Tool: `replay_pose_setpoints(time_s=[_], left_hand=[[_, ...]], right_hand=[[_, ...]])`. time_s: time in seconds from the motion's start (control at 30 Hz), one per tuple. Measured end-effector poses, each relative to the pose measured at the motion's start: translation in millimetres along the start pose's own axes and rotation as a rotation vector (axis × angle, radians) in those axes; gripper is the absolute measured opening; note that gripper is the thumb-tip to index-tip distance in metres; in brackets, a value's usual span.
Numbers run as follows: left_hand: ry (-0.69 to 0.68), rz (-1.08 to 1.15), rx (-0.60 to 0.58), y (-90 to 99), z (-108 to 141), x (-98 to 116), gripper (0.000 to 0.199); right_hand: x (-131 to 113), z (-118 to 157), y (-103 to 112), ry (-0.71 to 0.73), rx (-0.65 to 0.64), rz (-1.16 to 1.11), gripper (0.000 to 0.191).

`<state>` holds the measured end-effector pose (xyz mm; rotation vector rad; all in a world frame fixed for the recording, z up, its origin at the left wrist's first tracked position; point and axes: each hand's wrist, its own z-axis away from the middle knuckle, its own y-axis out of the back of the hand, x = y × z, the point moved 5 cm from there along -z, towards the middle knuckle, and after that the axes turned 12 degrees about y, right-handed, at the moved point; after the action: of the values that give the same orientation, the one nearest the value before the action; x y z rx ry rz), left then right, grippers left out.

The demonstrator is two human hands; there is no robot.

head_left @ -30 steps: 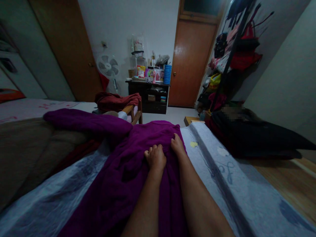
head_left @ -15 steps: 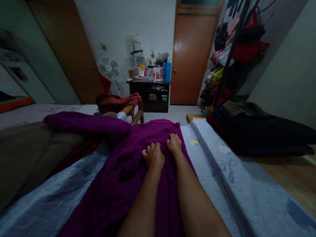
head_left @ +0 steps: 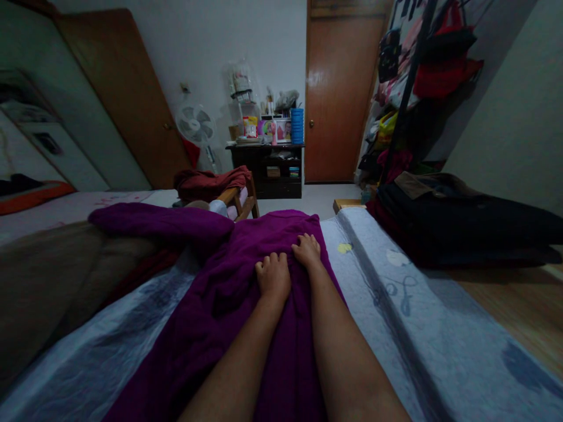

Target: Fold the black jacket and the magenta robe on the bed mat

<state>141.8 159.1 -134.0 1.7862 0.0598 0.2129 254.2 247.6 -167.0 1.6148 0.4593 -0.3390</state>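
Note:
A purple garment (head_left: 229, 328) lies spread lengthwise over the pale blue patterned bed sheet (head_left: 422, 328), with one part stretching out to the left. On its middle rests my left hand (head_left: 273, 276), fingers curled down into the cloth. Just right of it and slightly farther away, my right hand (head_left: 308, 251) is on the garment near its right edge, its fingers bent against the fabric. The two hands are close together, and their fingertips are partly hidden in the folds.
Brown cloth (head_left: 61, 281) is heaped at the left. A stack of dark folded clothes (head_left: 466, 223) sits at the right. Beyond the bed stand a wooden chair (head_left: 246, 202) with red cloth, a black cabinet (head_left: 264, 173), a fan (head_left: 196, 123) and a door (head_left: 338, 99).
My right hand has shifted slightly left and away from me on the garment. My left hand stays almost in place. The view has turned a little.

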Motion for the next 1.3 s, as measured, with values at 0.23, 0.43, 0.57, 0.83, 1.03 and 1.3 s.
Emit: replay_pose_setpoints(time_s=[0.23, 0.43, 0.57, 0.83, 1.03, 1.3], left_hand=[[-0.077, -0.229, 0.037, 46.3, 8.4, -51.1, 0.041], [0.033, -0.366, -0.238, 55.3, 21.9, -146.9, 0.082], [-0.037, -0.42, -0.152, 56.6, 33.2, -177.4, 0.077], [-0.021, -0.311, 0.107, 94.9, 16.1, -180.4, 0.044], [0.17, -0.202, 0.36, 109.6, 21.2, -139.9, 0.048], [-0.029, 0.038, -0.218, 39.1, 18.9, -51.9, 0.027]], right_hand=[[-1.9, 1.0, 1.4, -0.011, -0.03, 0.003, 0.054], [-7.3, 2.3, 4.5, 0.019, 0.034, -0.015, 0.05], [-20.1, -2.4, 13.3, 0.186, 0.206, -0.122, 0.041], [-14.3, -2.6, 17.3, 0.105, 0.17, -0.21, 0.016], [-12.6, -3.2, 12.1, 0.093, 0.086, -0.264, 0.011], [-9.9, -3.1, 23.4, 0.114, 0.084, -0.287, 0.009]])
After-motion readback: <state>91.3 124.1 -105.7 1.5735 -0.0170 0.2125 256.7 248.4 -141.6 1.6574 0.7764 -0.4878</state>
